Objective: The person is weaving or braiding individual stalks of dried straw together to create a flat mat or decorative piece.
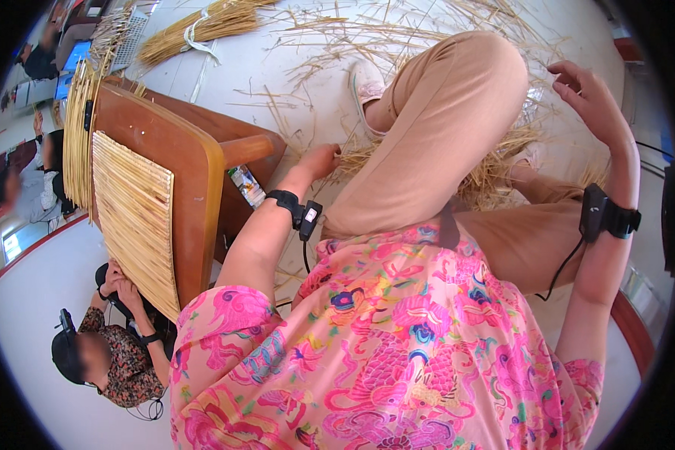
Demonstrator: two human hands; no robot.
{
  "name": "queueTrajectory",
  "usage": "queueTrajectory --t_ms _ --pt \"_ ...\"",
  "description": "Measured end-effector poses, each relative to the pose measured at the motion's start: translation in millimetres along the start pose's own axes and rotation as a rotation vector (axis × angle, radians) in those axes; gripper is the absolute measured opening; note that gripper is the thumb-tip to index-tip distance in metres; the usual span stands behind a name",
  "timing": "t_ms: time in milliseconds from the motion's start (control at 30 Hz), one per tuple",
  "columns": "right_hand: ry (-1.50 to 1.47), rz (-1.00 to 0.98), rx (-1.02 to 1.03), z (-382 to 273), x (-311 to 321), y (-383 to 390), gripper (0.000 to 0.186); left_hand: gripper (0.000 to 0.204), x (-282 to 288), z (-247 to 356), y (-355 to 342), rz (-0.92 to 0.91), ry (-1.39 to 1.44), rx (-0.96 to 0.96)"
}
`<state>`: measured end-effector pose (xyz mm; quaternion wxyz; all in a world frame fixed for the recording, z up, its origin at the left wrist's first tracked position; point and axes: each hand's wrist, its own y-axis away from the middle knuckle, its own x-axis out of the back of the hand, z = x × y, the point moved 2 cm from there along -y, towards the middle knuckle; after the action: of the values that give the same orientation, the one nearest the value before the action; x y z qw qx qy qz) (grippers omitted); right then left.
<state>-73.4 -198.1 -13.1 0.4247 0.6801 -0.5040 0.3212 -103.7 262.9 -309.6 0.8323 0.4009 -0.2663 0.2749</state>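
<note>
My left hand (321, 160) is low beside my raised leg, its fingers curled in. Loose straw (356, 160) lies right at its fingertips and runs behind the leg. Whether any stalk is inside the fingers, I cannot make out. Out to the right, my right hand (591, 96) is raised beyond my knee, fingers and thumb apart, with nothing in it. A heap of straw (491, 176) lies on the floor between my legs, partly covered by them. Both wrists wear black strapped devices with cables.
At left stands a brown wooden table (191, 187) bearing a flat straw mat (135, 210). A co-worker's hands (124, 287) touch the mat's near edge. A tied straw bundle (206, 34) and scattered stalks (337, 49) lie on the pale floor. Further people are at far left.
</note>
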Motion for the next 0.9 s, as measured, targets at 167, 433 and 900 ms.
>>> queueTrajectory --t_ms 167,433,900 --pt "-0.111 0.013 -0.051 10 7 8 0.028 0.025 58 23 -42 0.137 0.061 0.043" --pt "-0.051 0.064 -0.192 -4 24 17 0.031 0.025 160 33 -115 0.177 -0.226 -0.129" --pt "-0.001 0.029 -0.159 -56 53 53 0.025 0.034 227 81 -227 0.073 -0.525 -0.202"
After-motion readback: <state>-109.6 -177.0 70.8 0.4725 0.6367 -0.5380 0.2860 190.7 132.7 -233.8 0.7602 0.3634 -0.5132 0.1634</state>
